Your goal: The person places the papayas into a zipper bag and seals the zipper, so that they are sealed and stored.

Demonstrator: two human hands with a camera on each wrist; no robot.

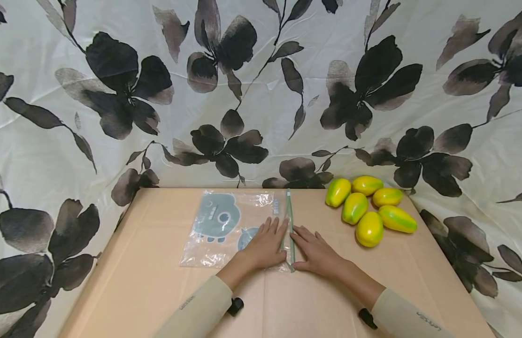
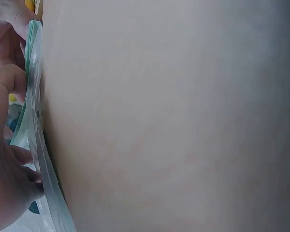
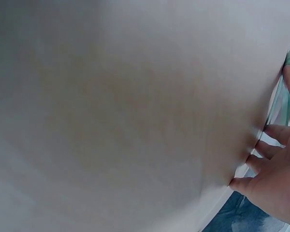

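A clear plastic bag point(image 1: 218, 256) printed with blue-grey creatures lies flat, its green-edged strip point(image 1: 290, 206) on the right side. My left hand point(image 1: 265, 245) rests on the bag just left of the strip, fingers extended. On the strip's other side, my right hand point(image 1: 318, 252) touches its edge with spread fingers. In the left wrist view, the green strip point(image 2: 34, 58) runs beside the left hand point(image 2: 7, 183). The right wrist view has the right hand point(image 3: 275, 174) with its fingertips down along the bag's edge.
Several yellow-green fruits point(image 1: 369, 229) sit in a group at the back right of the cardboard-coloured table point(image 1: 159, 291). Behind and around the table hangs white cloth point(image 1: 295, 122) with dark flowers.
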